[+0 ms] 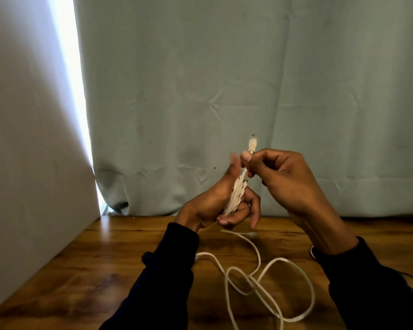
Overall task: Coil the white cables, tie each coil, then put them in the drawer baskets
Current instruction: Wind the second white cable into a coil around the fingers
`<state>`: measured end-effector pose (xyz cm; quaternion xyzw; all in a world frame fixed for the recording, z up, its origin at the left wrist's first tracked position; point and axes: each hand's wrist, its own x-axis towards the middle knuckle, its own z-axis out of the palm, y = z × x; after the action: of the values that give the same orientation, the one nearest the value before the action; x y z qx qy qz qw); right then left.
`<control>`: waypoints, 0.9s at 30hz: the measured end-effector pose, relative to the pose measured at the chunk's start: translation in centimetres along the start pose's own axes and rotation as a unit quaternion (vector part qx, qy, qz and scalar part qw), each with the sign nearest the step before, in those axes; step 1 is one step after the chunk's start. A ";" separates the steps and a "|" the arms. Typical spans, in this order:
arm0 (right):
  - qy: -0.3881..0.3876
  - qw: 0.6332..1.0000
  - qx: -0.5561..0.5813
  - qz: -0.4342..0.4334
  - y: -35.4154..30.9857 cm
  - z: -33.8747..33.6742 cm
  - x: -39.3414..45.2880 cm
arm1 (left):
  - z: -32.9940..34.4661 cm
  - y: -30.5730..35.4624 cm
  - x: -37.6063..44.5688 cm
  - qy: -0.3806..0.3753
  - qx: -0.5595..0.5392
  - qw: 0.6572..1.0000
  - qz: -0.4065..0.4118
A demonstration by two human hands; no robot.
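Above the wooden table [110, 253], my left hand [215, 203] holds a tight coil of white cable [236, 195], its strands running between thumb and curled fingers. My right hand [281, 179] pinches the free end of that cable just below its plug [252, 142], which points upward. A second white cable [267, 282] lies in loose loops on the table below my hands, one end near the table's back edge. No drawer or basket shows.
A pale green curtain [248, 79] hangs right behind the table. A white panel [26, 139] walls the left side, with a bright gap of light beside it. Dark sleeves cover both forearms.
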<state>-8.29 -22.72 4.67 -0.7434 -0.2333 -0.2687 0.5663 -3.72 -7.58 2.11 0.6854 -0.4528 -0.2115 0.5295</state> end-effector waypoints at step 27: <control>-0.187 0.980 -0.039 -0.053 -1.1 0.6 -1.3 | 0.9 1.9 -0.8 -0.259 -0.269 0.919 0.124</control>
<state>-9.89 -21.92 4.45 -0.7889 -0.3633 -0.1628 0.4680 -5.57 -7.47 3.33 0.3766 -0.5812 -0.4284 0.5804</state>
